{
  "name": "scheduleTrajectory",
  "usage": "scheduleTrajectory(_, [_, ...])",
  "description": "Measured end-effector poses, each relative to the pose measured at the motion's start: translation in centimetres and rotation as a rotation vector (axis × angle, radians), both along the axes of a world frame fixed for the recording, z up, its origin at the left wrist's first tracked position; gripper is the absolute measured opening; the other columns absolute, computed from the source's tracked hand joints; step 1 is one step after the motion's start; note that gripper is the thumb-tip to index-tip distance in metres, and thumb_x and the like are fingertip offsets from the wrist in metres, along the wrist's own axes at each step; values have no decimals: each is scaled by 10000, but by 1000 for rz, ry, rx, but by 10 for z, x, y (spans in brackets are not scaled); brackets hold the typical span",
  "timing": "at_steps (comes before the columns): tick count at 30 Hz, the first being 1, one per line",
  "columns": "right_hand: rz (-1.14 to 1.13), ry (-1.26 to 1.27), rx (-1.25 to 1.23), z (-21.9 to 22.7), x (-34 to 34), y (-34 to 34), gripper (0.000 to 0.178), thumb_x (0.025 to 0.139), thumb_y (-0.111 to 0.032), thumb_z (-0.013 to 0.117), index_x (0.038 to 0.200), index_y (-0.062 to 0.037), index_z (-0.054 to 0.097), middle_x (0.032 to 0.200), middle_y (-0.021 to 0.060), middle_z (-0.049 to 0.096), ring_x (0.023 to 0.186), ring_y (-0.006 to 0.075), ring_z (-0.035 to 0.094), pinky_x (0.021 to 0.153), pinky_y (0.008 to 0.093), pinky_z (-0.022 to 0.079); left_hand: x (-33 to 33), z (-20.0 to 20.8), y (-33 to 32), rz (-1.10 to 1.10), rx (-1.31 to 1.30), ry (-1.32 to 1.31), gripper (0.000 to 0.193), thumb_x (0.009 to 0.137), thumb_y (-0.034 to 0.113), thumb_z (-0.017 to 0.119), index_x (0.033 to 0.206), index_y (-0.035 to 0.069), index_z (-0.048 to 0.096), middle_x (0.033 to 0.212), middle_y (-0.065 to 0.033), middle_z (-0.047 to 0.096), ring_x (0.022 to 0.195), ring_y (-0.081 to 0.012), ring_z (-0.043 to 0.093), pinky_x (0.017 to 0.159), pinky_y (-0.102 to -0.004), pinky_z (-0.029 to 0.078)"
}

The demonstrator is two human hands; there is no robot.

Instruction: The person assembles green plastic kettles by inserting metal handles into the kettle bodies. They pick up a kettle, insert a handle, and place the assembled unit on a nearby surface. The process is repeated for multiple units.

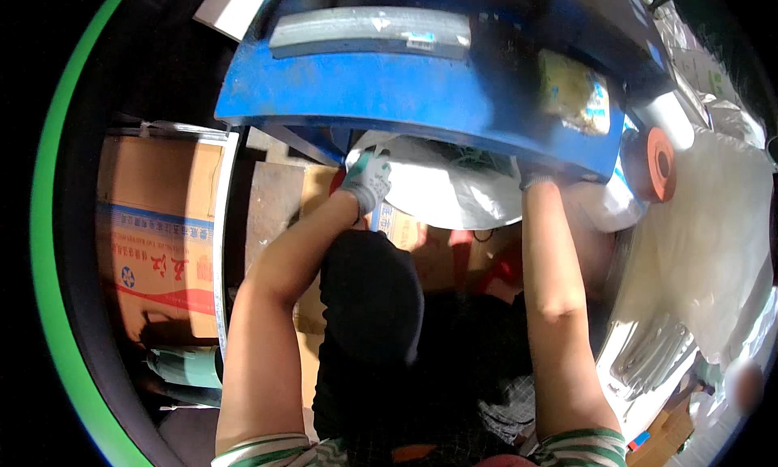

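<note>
Head view: white bag point(470, 203) seemingly between hands point(369, 181).

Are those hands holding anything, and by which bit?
The left hand seems to hold the white bag-like thing by its left edge. Whether the right hand holds anything can't be told: the blue machine hides its fingers.
</note>
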State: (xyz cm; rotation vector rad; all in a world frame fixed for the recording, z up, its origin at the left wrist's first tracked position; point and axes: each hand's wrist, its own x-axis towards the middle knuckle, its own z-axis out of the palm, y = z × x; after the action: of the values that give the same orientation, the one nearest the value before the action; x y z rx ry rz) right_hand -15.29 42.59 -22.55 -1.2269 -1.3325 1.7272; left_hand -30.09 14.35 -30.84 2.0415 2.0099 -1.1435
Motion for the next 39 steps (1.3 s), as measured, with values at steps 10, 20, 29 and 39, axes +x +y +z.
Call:
scheduleTrajectory(10, [622,-416,6,-2,2,-37,592,967,-571,659,1308,-90,708,1154,118,740,1076,250,670,910,367,533,-2,67,-10,550,290,-869,304,951,268,668,1181,94,764,1152,-141,760,1066,-275,724,930,-398,566])
scheduleTrajectory(20, [1442,-195,110,153,99,-238,410,1052,-223,639,1389,8,608,1199,31,660,1071,120,602,983,308,508,83,37,-322,1419,1193,-823,396,954,435,664,1046,58,743,1035,-182,739,959,-340,705,902,-427,558])
scheduleTrajectory(29, [1088,-341,181,180,317,-286,316,1065,-180,529,1257,32,664,1250,140,692,1164,239,635,1053,385,490,202,107,-570,1729,1792,448,1073,774,557,804,1516,-69,347,1470,-337,445,1352,-491,451,1168,-531,348])
scheduleTrajectory(39, [1098,-481,290,247,308,-374,254,1031,-118,649,1253,2,675,1152,80,713,1026,124,636,933,280,515,197,-50,-765,2382,1980,-720,975,901,763,632,1493,-6,545,1407,-125,634,1262,-272,579,1118,-369,428])
